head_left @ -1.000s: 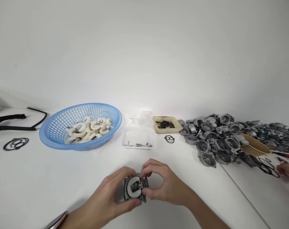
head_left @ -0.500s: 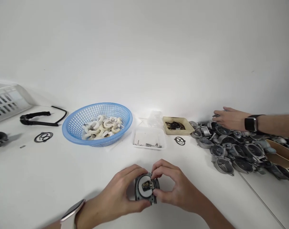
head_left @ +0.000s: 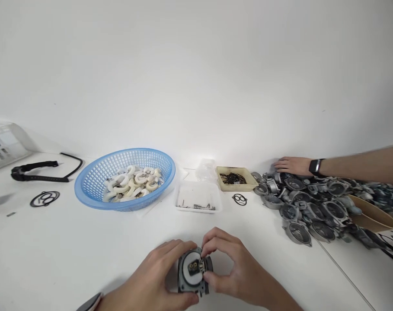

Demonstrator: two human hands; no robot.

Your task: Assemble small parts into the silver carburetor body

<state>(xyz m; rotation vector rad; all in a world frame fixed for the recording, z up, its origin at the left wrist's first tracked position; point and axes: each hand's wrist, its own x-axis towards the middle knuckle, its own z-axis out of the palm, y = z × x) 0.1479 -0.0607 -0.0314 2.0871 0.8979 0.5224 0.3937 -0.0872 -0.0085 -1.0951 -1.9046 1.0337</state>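
Note:
A grey metal carburetor body [head_left: 183,287] is held low at the front, its open face up. Inside it sits a white C-shaped float [head_left: 187,277] around a dark centre piece with two brass-coloured holes. My left hand [head_left: 151,276] wraps the left side, fingers on the far edge and thumb on the near edge. Closed on the right side is my right hand [head_left: 237,270], thumb and fingertips gripping by the float's hinge. Whether a small pin is between those fingertips is hidden.
Behind stand a blue basket [head_left: 82,196] of white floats, a white tray [head_left: 180,196] with small pins, and a yellowish tray [head_left: 237,188] of black gaskets. A co-worker's hand [head_left: 292,165] rests on piled metal parts [head_left: 298,233] at right. A black strap [head_left: 37,177] lies left.
The view has shifted, so the table things sit lower and further left. The co-worker's hand has settled lower onto the pile. Both my hands keep the carburetor body in much the same hold.

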